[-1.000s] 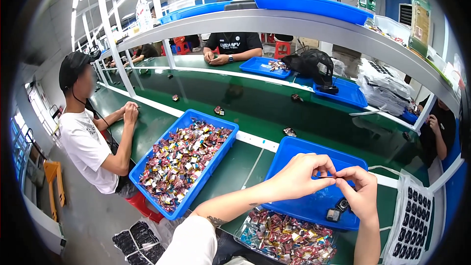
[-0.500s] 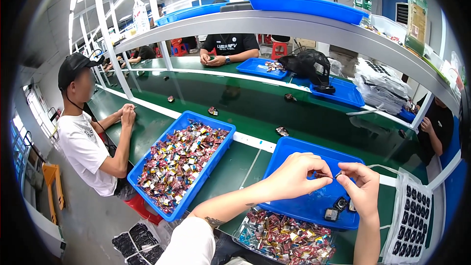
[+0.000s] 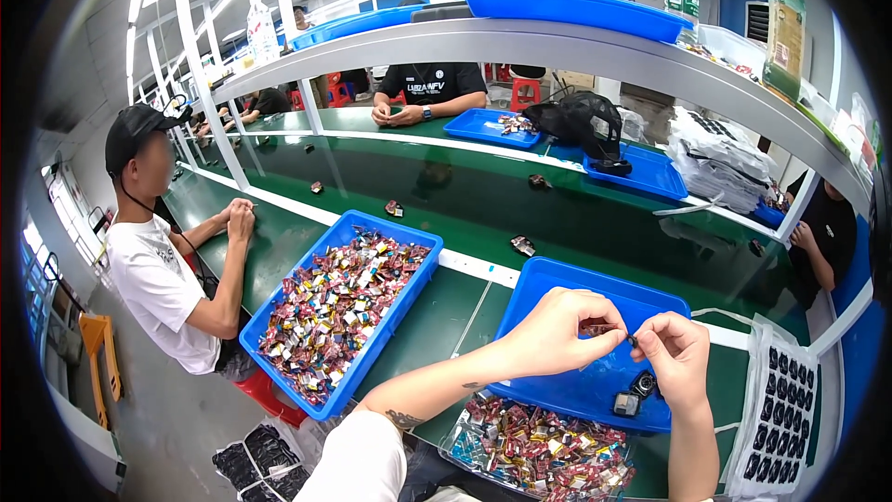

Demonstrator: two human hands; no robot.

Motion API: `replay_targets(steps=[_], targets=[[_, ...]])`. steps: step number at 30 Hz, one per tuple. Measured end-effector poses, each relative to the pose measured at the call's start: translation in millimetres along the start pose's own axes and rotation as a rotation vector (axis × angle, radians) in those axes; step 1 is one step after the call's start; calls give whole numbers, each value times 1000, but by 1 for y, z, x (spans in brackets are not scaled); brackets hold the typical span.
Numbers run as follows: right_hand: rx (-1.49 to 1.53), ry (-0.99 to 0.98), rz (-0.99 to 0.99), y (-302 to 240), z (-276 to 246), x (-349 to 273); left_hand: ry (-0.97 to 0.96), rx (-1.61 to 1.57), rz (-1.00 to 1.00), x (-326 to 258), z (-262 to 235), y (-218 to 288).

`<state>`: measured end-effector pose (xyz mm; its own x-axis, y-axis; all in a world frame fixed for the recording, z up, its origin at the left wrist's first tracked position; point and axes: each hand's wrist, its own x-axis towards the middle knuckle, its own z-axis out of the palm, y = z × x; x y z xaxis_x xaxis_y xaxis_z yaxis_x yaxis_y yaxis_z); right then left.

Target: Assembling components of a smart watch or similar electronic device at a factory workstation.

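My left hand (image 3: 569,333) is closed in a pinch on a small reddish-brown board (image 3: 599,323). Close against it, my right hand (image 3: 678,358) pinches a small black part (image 3: 634,341), and the fingertips of both hands nearly meet. Both are above a blue tray (image 3: 531,293). In that tray, below the right hand, lie a black square module with a round lens (image 3: 643,383) and a grey-faced module (image 3: 626,403). A heap of small red, yellow and white parts (image 3: 548,451) sits at the near edge, under my forearms.
Left of me, another blue tray (image 3: 257,335) is heaped with similar parts. Loose pieces (image 3: 523,245) lie on the green belt (image 3: 446,195). A sheet of black modules (image 3: 776,409) is on the right. A shelf (image 3: 446,45) crosses overhead. A co-worker (image 3: 153,242) sits at left.
The loose pieces on the belt have shifted slightly left. My right hand has moved a little left and down toward the left fingertips, and the black part now shows between them.
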<state>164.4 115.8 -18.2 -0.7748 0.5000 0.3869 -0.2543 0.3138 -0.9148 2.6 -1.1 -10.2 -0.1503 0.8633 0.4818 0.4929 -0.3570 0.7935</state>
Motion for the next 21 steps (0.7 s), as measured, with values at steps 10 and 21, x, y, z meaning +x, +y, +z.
replay_targets(steps=[10, 21], targets=[[-19, -11, 19, 0, -9, -4, -122, -200, -58, 0, -2, 6], [-664, -512, -55, 7, -19, 14, -17, -232, -120, 7, -23, 0]])
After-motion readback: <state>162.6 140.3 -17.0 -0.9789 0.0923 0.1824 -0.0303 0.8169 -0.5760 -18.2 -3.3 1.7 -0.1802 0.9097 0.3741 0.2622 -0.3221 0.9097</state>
